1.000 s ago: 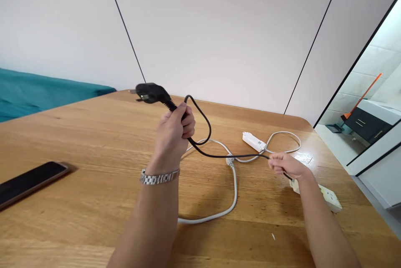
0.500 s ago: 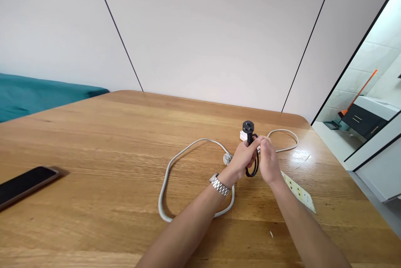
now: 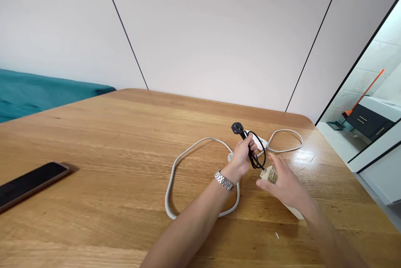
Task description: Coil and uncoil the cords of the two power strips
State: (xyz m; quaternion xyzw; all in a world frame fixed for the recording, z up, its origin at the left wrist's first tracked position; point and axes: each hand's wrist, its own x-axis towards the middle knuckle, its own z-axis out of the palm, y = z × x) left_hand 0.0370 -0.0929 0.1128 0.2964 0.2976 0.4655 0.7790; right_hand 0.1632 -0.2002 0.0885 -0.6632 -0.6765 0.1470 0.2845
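Note:
My left hand, with a metal watch on the wrist, is closed round a looped black cable. A black plug sticks up from the top of that fist. The cable runs down to the end of a cream power strip. Over the strip is my right hand, its thumb and fingers apart around the strip's end; whether it touches the strip is hard to tell. Most of the strip is hidden behind this hand.
On the wooden table a grey-white cable lies in a big loop, with a second loop at the right. A white power strip lies behind my left hand. A phone is at the far left.
My right hand has left my left hand, moved down and right, and opened over the strip. The black plug has tilted left, and the strip's near end now shows by my hand.

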